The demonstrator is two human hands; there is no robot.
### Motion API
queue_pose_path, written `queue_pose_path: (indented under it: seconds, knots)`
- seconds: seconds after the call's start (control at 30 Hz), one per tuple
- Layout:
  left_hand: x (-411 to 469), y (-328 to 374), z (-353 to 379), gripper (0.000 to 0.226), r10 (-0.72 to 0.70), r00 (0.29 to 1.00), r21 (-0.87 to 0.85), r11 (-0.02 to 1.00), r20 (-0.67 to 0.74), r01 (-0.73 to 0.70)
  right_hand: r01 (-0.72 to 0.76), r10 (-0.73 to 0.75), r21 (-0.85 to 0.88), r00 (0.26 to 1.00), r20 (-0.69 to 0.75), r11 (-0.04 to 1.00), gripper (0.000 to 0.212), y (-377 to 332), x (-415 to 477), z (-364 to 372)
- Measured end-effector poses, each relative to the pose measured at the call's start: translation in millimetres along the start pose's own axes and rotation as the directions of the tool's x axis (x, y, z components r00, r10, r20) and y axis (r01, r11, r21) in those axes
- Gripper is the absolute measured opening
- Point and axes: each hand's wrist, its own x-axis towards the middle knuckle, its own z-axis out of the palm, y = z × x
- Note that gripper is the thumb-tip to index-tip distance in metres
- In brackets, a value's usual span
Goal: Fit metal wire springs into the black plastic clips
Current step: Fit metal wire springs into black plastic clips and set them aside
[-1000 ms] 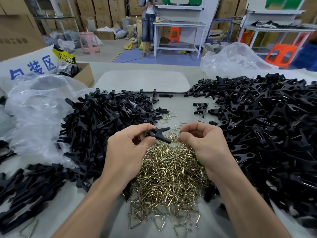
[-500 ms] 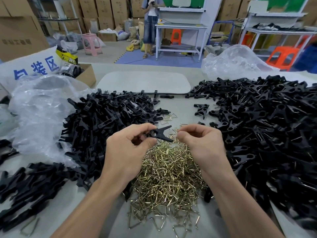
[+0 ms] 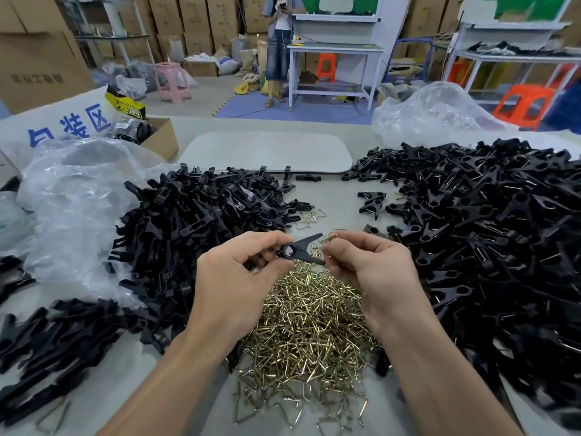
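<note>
Half a second ago our left hand (image 3: 239, 278) held the black clip (image 3: 300, 250) with its long end pointing down and to the right, and we could see no spring in the right hand (image 3: 371, 272). Now the clip is turned. Its round eye faces us and its two legs spread toward the right like an open V, above the near edge of the heap of springs (image 3: 308, 335) on the bench (image 3: 339, 196). The left thumb and forefinger are clamped on the eye end of the clip.

The right hand has also changed: its fingertips have opened a little toward the clip, and a small loop of wire spring (image 3: 330, 238) now shows, pinched between thumb and forefinger. The loop is just beside the tip of the far leg – we cannot tell if it touches already.

For the task this means, in our judgement, that the preparing is finished and the fitting itself begins: the spring must next slide over the legs toward the eye. The left pile (image 3: 195, 228) looks to be bare clips, while the right pile (image 3: 490, 234) shows metal glints – probably finished pieces.
</note>
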Motion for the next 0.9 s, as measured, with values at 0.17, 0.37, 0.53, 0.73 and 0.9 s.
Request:
queue_pose_path:
  seconds: [0.17,0.37,0.53,0.73,0.9]
  knots:
    - [-0.7,-0.5,2.1,0.051,0.003,1.0,-0.004,1.0,0.0,-0.003,-0.008,0.01,-0.036,0.999,0.052,0.999,0.022,7.3,-3.5,5.4]
    - [0.8,-0.6,1.2,0.052,-0.037,0.999,-0.166,0.985,0.003,0.037,-0.126,0.109,0.094,0.979,0.175,0.988,0.01,2.5,-5.9,2.7]
    - [4.9,3.8,2.8,0.038,-0.09,0.994,-0.367,0.924,0.068,0.109,-0.368,0.257,0.254,0.888,0.381,0.894,0.016,0.8,-0.1,-7.7]
    - [4.9,5.9,4.5,0.036,-0.042,0.992,-0.464,0.881,0.121,0.094,-0.493,0.197,0.249,0.687,0.7,0.833,0.071,1.9,-0.3,-10.4]
    - [3.4,0.1,6.5,0.045,-0.054,0.991,-0.332,0.939,0.12,0.091,-0.402,0.137,0.168,0.627,0.767,0.9,0.061,3.5,-1.3,-8.3]
